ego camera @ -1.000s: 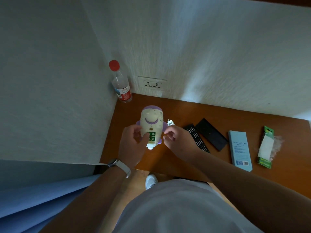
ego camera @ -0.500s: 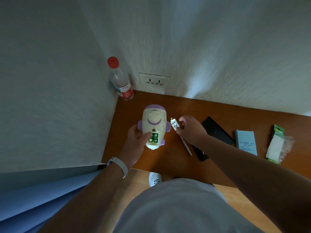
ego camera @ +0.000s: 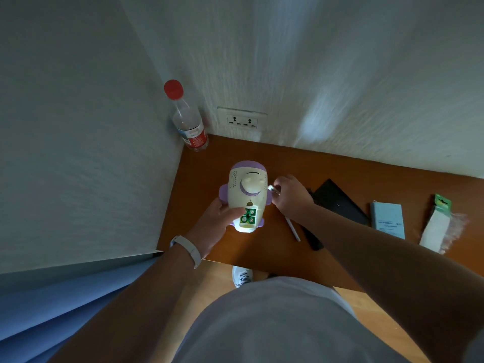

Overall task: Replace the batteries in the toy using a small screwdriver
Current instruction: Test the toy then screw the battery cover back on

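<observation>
My left hand [ego camera: 216, 226] grips the white and purple toy [ego camera: 247, 188] above the wooden table [ego camera: 348, 174], its thumb lying beside the open battery compartment. Several green batteries [ego camera: 248, 215] show end-on in that compartment. My right hand [ego camera: 290, 197] is just right of the toy, and its fingertips pinch a small white piece [ego camera: 271, 189] down near the table. A thin white screwdriver [ego camera: 292, 229] lies on the table under my right wrist.
A black case [ego camera: 337, 203] and a black bit tray [ego camera: 313, 238] lie right of the screwdriver. Further right are a pale blue box [ego camera: 387, 220] and a green battery pack [ego camera: 438, 224]. A red-capped bottle [ego camera: 190, 121] stands in the corner by a wall socket [ego camera: 242, 121].
My right hand left the toy, reached to the table on its right and closed on the small white piece. My left hand tilted the toy, so its base now faces me more.
</observation>
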A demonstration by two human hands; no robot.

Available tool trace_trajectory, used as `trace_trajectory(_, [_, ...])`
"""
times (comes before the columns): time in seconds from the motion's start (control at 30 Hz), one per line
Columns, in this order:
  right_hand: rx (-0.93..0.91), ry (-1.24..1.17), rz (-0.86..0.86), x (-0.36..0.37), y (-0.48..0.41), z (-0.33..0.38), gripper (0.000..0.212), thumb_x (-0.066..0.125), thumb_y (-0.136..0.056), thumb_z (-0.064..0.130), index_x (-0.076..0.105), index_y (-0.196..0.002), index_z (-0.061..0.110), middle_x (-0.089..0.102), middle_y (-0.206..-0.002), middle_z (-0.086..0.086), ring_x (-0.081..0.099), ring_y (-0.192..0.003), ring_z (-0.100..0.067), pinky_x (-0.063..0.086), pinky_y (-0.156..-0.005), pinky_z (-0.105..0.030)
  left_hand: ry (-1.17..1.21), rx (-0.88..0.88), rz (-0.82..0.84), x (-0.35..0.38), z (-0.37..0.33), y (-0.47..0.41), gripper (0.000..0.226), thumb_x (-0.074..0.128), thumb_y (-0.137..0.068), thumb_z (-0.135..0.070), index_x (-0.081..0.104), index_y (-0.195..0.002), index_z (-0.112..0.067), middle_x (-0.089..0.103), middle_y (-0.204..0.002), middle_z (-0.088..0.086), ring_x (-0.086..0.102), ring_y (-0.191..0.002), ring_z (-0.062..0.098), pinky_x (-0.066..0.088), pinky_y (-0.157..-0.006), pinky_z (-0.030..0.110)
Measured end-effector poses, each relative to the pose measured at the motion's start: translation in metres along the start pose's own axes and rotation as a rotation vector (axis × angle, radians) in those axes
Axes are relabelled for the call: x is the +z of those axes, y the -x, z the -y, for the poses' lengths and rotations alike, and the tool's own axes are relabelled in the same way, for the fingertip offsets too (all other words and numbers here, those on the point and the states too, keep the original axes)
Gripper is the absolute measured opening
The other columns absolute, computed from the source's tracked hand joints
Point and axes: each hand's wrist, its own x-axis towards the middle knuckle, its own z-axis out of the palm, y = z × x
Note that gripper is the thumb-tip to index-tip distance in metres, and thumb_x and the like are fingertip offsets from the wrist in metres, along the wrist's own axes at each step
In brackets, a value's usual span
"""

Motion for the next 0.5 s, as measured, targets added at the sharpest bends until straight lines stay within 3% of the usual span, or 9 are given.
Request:
trace_trajectory(0.17, [0.066,-0.157,0.047,-0.013,0.022,0.001,0.012,0.060,-0.092,0.028,0.054,-0.088,0.018,0.053,-0.075,0.002,0.047,-0.065,-0.011,0.041,-0.060,-0.028,0.002,0.038,-0.049,0.002,0.001,0.001,0.067,0.073,-0.075,-0.041,0.054,-0.135,-0.021,0.068,-0.127,0.009,0.064,-0.121,0.030,0.050,-0.105,0.053])
trace_trajectory(0.23, [0.091,-0.205,0.050,-0.018,0.032,0.002,0.012,0.060,-0.089,0.029,0.052,-0.088,0.020,0.053,-0.076,0.001,0.048,-0.065,-0.012,0.044,-0.061,-0.030,0.019,0.036,-0.102,0.002,0.000,0.003,0.060,0.072,-0.079,-0.037,0.056,-0.133,-0.016,0.070,-0.124,0.008,0.065,-0.119,0.027,0.053,-0.102,0.046])
trace_trajectory(0.33, [0.121,-0.274,0.014,-0.023,0.046,0.004,0.012,0.062,-0.089,0.028,0.053,-0.091,0.020,0.057,-0.079,-0.002,0.053,-0.069,-0.015,0.050,-0.065,-0.032,0.085,0.005,-0.193,0.004,-0.002,0.006,0.032,0.062,-0.096,-0.018,0.057,-0.127,-0.010,0.070,-0.120,0.010,0.065,-0.116,0.027,0.055,-0.092,0.033])
trace_trajectory(0.5, [0.060,-0.378,-0.031,-0.033,0.071,0.013,0.011,0.060,-0.093,0.026,0.058,-0.104,0.026,0.065,-0.087,0.000,0.064,-0.076,-0.017,0.055,-0.069,-0.031,0.233,-0.005,-0.256,0.008,-0.014,0.015,0.016,0.058,-0.099,-0.016,0.056,-0.114,-0.011,0.069,-0.113,0.011,0.067,-0.110,0.026,0.055,-0.090,0.036])
